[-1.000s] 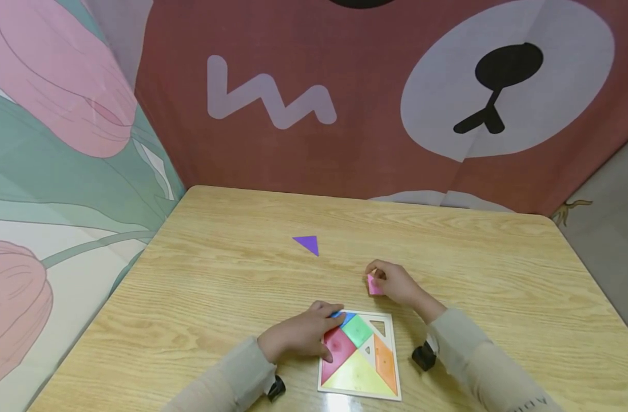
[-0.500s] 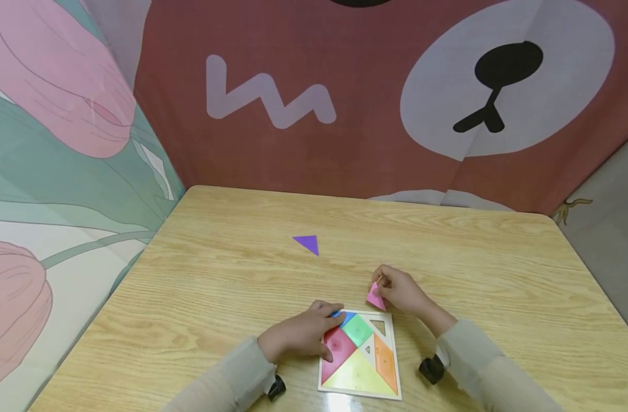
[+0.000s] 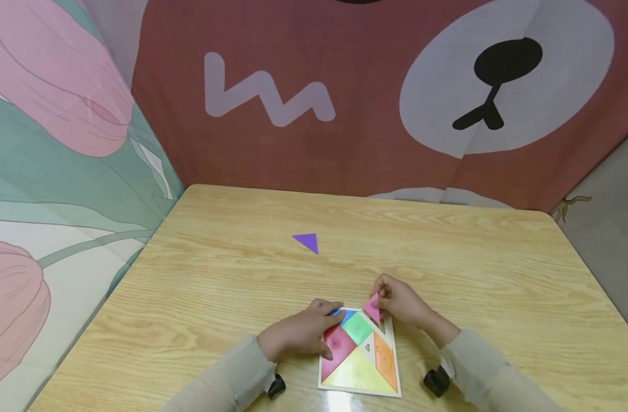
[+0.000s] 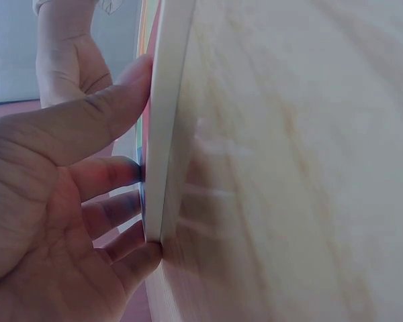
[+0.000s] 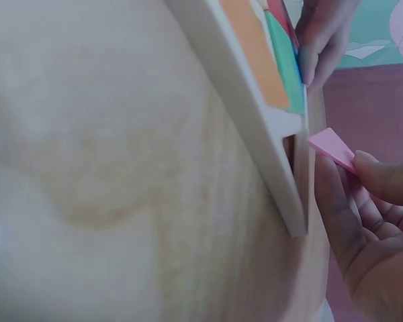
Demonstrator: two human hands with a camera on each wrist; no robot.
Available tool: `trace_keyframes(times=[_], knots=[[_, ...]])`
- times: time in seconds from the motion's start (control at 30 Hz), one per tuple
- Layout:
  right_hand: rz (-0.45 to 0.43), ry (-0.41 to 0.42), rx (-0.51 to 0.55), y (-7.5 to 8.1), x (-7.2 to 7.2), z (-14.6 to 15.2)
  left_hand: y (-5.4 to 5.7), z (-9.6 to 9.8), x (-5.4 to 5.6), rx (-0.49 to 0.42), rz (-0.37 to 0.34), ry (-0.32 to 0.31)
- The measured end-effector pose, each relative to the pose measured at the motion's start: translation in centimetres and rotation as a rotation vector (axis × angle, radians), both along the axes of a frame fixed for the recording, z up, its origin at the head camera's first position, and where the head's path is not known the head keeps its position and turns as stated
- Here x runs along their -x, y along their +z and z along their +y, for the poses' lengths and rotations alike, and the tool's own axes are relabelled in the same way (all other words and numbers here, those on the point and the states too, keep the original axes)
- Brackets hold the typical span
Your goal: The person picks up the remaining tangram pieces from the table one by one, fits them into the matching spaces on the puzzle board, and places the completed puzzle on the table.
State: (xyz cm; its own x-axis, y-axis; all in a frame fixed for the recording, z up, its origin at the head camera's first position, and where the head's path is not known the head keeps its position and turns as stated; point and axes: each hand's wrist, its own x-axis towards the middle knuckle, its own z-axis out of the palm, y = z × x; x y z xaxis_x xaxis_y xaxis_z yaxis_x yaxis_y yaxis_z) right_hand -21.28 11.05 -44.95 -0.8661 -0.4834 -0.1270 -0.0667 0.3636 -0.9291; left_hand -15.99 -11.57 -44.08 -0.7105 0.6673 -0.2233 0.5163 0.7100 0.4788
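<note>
A tangram puzzle board point(image 3: 359, 392) with a pale wooden frame lies near the table's front. Blue, green point(image 3: 357, 328), red point(image 3: 337, 345), yellow point(image 3: 357, 373) and orange point(image 3: 385, 360) pieces sit in it. My left hand point(image 3: 298, 332) rests on its left side, thumb on the red piece and fingertips on the blue piece and the far edge. With thumb and fingers, my right hand point(image 3: 404, 300) pinches a pink triangle point(image 5: 332, 147), tilted over the board's far right corner. There a triangular recess point(image 5: 289, 153) shows, partly hidden in the head view. A small triangular recess point(image 3: 367, 347) lies between green and orange.
A purple triangle point(image 3: 309, 242) lies alone on the wooden table point(image 3: 221, 274), beyond the board. A printed backdrop point(image 3: 293, 154) rises along the table's far edge, and another printed sheet point(image 3: 87, 183) hangs at the left.
My right hand has brought the pink triangle nearer, from the table beyond the board to its far right corner, turning it on the way. The left hand stays in place.
</note>
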Motion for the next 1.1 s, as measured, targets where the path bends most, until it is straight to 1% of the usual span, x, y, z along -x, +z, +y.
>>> trace_keyframes(times=[0.27, 0.53, 0.83, 0.97, 1.1], knots=[[-0.067, 0.022, 0.049, -0.4, -0.6, 0.1, 0.0, 0.0, 0.1, 0.008, 0.015, -0.012], [-0.092, 0.036, 0.059, -0.3, -1.2, 0.1, 0.2, 0.1, 0.0, 0.002, 0.017, -0.012], [-0.134, 0.023, 0.082, -0.2, -1.8, -0.1, 0.3, 0.1, 0.0, -0.001, 0.007, -0.005], [-0.126, 0.028, 0.089, -0.2, -2.1, -0.2, 0.3, 0.1, 0.0, -0.005, 0.002, -0.001], [-0.093, 0.039, 0.085, -0.2, -2.4, -0.1, 0.4, 0.1, 0.0, -0.006, -0.001, 0.0]])
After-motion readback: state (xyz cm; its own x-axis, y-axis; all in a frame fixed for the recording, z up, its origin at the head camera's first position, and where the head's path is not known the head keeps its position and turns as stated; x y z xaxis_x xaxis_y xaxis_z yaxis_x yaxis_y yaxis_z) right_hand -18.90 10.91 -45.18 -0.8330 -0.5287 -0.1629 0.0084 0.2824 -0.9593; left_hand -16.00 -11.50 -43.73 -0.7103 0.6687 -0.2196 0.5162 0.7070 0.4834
